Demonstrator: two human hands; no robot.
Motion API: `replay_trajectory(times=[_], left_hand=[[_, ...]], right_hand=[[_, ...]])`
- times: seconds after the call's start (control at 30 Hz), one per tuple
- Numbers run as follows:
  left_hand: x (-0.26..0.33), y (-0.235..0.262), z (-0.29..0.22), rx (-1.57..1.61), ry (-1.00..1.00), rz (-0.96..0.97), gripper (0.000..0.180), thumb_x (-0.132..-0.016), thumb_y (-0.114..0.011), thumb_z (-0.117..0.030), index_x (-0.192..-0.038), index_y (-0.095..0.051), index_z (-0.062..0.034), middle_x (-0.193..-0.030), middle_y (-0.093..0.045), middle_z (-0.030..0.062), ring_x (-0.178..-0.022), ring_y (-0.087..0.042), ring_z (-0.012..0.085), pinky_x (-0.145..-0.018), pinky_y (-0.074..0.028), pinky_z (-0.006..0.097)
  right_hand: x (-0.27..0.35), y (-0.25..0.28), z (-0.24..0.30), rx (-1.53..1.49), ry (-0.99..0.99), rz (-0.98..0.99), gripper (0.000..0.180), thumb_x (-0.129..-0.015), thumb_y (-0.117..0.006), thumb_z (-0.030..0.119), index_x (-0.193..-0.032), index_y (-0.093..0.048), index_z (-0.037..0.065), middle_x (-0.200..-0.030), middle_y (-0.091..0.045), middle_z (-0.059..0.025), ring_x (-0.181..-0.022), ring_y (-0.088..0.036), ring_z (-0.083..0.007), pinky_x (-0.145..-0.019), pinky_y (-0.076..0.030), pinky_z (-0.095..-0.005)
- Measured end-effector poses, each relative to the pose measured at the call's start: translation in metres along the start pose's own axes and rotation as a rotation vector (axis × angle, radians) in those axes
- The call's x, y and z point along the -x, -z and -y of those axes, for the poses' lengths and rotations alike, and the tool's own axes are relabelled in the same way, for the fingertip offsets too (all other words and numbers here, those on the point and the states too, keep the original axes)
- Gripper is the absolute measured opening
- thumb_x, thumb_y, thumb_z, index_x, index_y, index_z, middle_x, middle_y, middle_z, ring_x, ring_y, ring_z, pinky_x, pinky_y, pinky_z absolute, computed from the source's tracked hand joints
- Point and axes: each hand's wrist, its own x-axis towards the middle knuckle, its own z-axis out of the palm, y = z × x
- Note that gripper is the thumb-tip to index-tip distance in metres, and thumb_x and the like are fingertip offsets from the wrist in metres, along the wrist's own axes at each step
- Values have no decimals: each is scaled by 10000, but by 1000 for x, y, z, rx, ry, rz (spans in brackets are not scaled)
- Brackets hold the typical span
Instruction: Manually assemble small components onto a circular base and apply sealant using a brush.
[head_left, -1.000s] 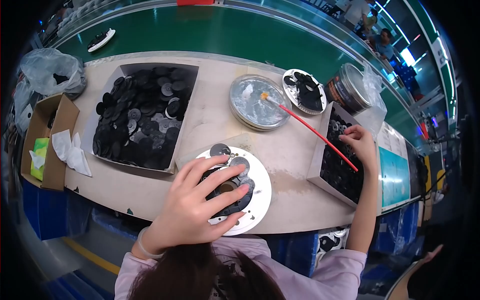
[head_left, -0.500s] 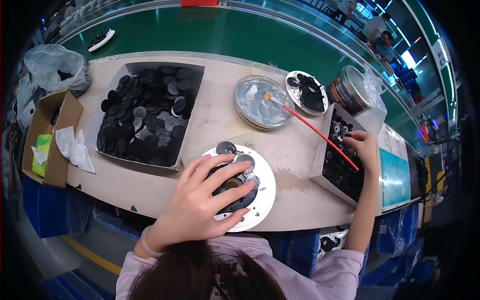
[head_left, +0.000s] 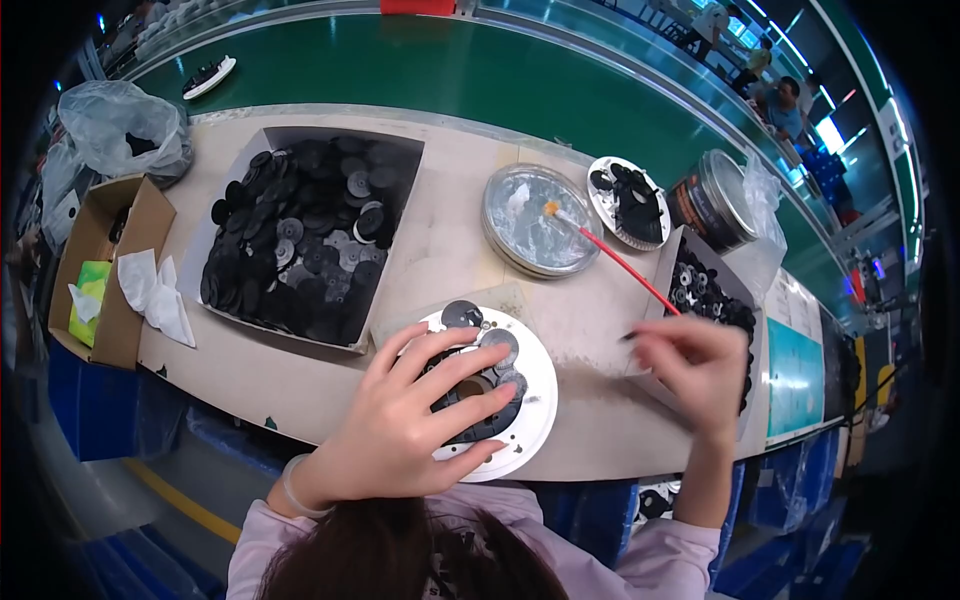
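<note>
While the left hand (head_left: 410,415) lies with fingers spread over a round white disc (head_left: 538,400) carrying grey round gears (head_left: 508,342), the right hand (head_left: 700,370), blurred, appears pinched on a small dark piece (head_left: 630,337). Circular, so without a long axis, the disc sits left of that pinch and nearer the body, well apart across the beige worktop (head_left: 600,435), with the left hand touching it. Under and beside the right hand stands an open pale cardboard box (head_left: 757,370) of small black parts (head_left: 700,285).
</note>
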Motion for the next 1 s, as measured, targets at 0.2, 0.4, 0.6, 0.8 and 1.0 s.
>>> replay_trajectory(times=[0.2, 0.4, 0.6, 0.8, 1.0], left_hand=[[0, 0, -3, -4, 13, 10, 367, -608, -744, -219, -953, -651, -137, -1122, -561, 57, -1060, -490, 264, -886, -378, 424], [3, -6, -8, -18, 59, -33, 306, -629, -697, -217, -919, -647, -132, -1134, -556, 53, -1056, -492, 259, -900, -358, 422], [8, -10, -8, 1, 61, -67, 301, -661, -632, -203, -942, -623, -95, -1158, -523, 83, -1051, -477, 265, -916, -330, 447], [6, -10, -8, -17, 85, -69, 293, -630, -675, -211, -910, -642, -135, -1139, -556, 50, -1053, -493, 252, -912, -343, 422], [4, -8, -12, -6, 110, -61, 308, -600, -694, -186, -902, -648, -155, -1128, -561, 50, -1047, -499, 253, -923, -330, 423]], right_hand=[[-3, -33, -2, -416, -253, 165, 110, -795, -551, -3, -894, -542, -52, -714, -631, -120, -626, -639, -160, -473, -483, -195], [-13, -44, -15, -562, -330, 237, 105, -798, -560, 19, -878, -532, -43, -710, -631, -128, -618, -640, -178, -469, -491, -205], [-18, -47, -16, 296, 483, 191, 118, -710, -628, -16, -822, -598, 7, -678, -621, -77, -546, -597, -130, -476, -470, -208], [-9, -58, -15, 147, 314, 194, 106, -715, -619, 1, -820, -611, 21, -722, -616, -66, -603, -598, -129, -479, -458, -231], [-7, -67, -18, 22, 121, 26, 150, -787, -568, 3, -936, -576, -12, -752, -597, -36, -714, -589, -108, -526, -488, -206]])
